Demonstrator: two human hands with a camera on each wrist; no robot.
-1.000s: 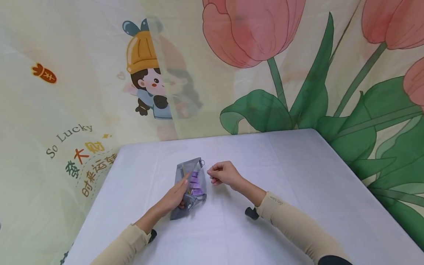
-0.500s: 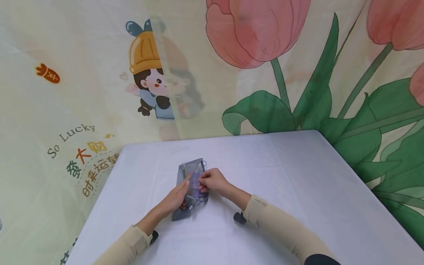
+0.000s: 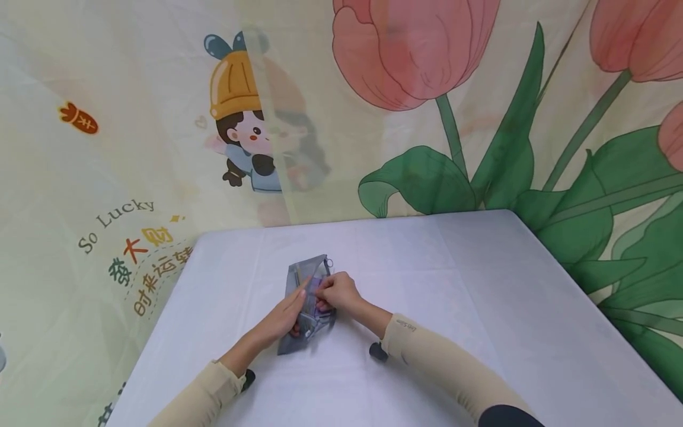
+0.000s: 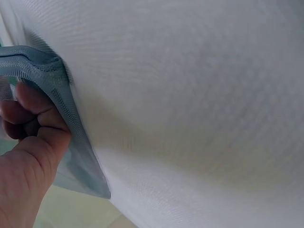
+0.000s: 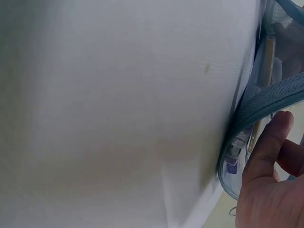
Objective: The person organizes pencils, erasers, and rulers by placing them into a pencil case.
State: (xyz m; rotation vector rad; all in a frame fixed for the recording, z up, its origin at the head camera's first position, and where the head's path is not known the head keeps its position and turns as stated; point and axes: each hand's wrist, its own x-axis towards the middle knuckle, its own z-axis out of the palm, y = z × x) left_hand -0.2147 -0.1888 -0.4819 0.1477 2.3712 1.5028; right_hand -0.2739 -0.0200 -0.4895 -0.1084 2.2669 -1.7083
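A grey mesh zip pouch (image 3: 294,277) lies tilted on the white-covered table, purple pieces (image 3: 316,284) and a long slim item showing through it. My left hand (image 3: 278,320) grips its near left side, thumb over the top; in the left wrist view its curled fingers (image 4: 31,97) sit behind the zip edge. At the pouch's right side is my right hand (image 3: 341,292), fingertips over the purple pieces. The right wrist view shows its index finger (image 5: 266,149) right at the zip band (image 5: 266,102), by the gaping mouth. I cannot tell whether it pinches anything.
A white cloth covers the table (image 3: 427,267), whose back edge meets a printed curtain (image 3: 341,148) with tulips and a cartoon figure. A small metal ring (image 3: 329,263) hangs at the pouch's far corner. Dark wrist-camera mounts (image 3: 378,351) sit under the sleeves.
My right hand has moved left from beside the pouch onto its right side, fingertips now over the purple pieces. The left hand keeps its grip, and the pouch lies in about the same place.
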